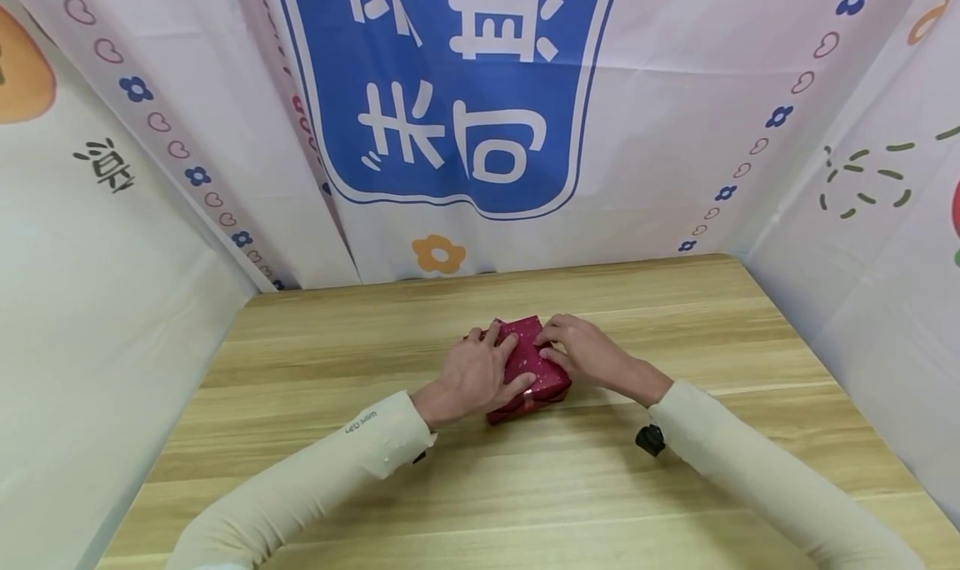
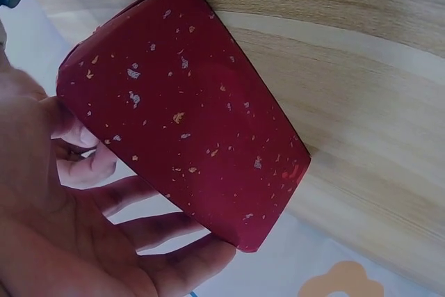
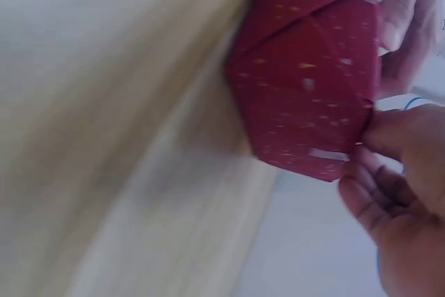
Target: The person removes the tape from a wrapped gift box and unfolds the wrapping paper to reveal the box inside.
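A small gift box [image 1: 542,374] wrapped in dark red paper with silver and gold flecks sits near the middle of the wooden table. Across its top, my left hand [image 1: 474,370] rests with fingers spread and fairly straight. The left wrist view shows those fingertips along one edge of the gift box [image 2: 188,116]. My right hand [image 1: 588,353] is at the box's right edge, fingers bent. In the right wrist view its thumb and fingers pinch the paper at a corner of the gift box [image 3: 306,74]. Folded flaps and pieces of clear tape [image 3: 328,154] show on that end.
The wood-grain table [image 1: 337,337] ends at a printed white backdrop [image 1: 645,128] with a blue sign behind it. More printed sheets stand at the left and right sides. A small black device [image 1: 650,440] hangs under the right cuff.
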`<state>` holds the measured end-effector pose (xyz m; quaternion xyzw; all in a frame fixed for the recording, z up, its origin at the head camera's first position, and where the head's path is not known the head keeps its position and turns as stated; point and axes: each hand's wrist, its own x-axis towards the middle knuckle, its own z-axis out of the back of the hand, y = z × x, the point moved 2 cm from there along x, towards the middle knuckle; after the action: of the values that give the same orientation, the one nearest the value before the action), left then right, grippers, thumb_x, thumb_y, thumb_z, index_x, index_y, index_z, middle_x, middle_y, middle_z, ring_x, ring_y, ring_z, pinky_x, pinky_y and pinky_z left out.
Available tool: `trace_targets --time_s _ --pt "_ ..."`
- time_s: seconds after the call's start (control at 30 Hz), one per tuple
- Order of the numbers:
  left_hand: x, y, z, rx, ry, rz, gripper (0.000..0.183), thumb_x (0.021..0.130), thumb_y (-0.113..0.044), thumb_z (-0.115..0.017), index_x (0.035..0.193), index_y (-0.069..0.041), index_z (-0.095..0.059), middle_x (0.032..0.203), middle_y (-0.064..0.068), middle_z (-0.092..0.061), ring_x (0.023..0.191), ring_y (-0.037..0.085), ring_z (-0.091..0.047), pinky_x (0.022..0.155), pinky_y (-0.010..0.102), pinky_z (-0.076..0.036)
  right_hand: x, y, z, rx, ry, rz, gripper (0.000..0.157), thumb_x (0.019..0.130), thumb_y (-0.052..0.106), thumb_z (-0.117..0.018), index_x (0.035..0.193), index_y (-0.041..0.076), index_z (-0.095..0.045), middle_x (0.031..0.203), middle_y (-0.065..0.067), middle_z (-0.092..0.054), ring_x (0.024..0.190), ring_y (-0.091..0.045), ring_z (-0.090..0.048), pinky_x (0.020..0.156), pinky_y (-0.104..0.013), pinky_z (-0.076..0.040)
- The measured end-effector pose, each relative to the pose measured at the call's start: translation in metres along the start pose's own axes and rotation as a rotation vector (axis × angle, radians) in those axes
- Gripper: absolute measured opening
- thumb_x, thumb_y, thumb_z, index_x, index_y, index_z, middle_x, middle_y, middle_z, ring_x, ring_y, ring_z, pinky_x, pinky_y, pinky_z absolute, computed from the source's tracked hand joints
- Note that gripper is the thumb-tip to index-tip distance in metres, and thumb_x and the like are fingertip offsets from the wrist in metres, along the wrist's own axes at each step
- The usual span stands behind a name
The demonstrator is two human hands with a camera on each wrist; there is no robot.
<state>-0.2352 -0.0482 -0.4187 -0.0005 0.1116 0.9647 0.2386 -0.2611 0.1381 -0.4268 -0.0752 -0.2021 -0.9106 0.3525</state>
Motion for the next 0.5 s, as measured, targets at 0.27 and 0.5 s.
trace_targets --time_s 0.27,0.5 --pt "-0.001 0.002 0.001 -0.029 -0.013 -0.045 0.077 0.096 -0.070 -0.033 0.150 -0.016 -0.043 0.155 0.016 -0.040 0.138 0.033 -0.046 0.106 0.041 -0.048 0.009 0.007 0.010 0.014 0.075 -0.043 0.012 0.092 0.012 -0.069 0.100 0.006 -0.075 0.096 -0.007 -0.071 0.087 -0.018 -0.065 0.077 -0.034 -0.056" --pt "0.001 0.009 0.003 -0.154 -0.015 -0.158 0.078 0.097 -0.062 -0.043 0.147 -0.003 -0.044 0.153 0.019 -0.041 0.144 0.031 -0.038 0.117 0.038 -0.035 0.013 0.005 0.012 0.023 0.100 -0.046 0.010 0.090 0.012 -0.070 0.098 0.006 -0.075 0.096 -0.006 -0.071 0.088 -0.018 -0.066 0.078 -0.035 -0.056"
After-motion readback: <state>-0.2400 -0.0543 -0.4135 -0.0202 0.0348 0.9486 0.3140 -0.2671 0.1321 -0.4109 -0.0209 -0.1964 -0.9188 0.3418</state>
